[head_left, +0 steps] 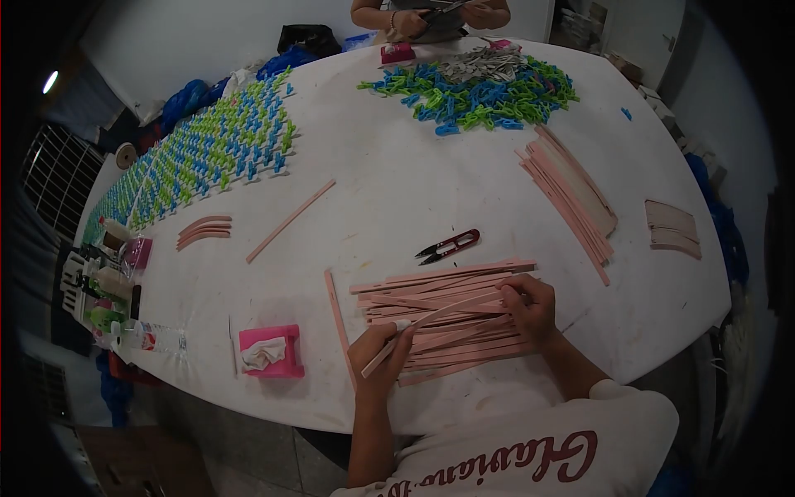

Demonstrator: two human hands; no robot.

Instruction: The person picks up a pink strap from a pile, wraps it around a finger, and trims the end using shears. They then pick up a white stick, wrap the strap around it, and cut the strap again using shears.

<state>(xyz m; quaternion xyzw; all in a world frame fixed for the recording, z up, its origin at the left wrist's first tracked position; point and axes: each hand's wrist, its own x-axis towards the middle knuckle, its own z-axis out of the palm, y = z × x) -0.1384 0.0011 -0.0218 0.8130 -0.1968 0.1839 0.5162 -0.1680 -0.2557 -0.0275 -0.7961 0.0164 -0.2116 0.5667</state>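
Observation:
A thin pink strip (451,310) is stretched between my two hands. My left hand (379,352) is closed on its lower left part, with something white at a fingertip. Closed on the strip's upper right end is my right hand (530,306). Beneath them lies a pile of similar pink strips (464,352), side by side on the white table (397,190). Dark red thread snips (450,246) rest just beyond the pile. One separate strip (338,323) lies left of it, close to my left hand.
Blue and green clips (489,95) are heaped at the back, with many more in rows (215,141) at left. A pink box with white cloth (286,352) stands front left. More strips (567,199) lie right. A person (431,18) works across the table.

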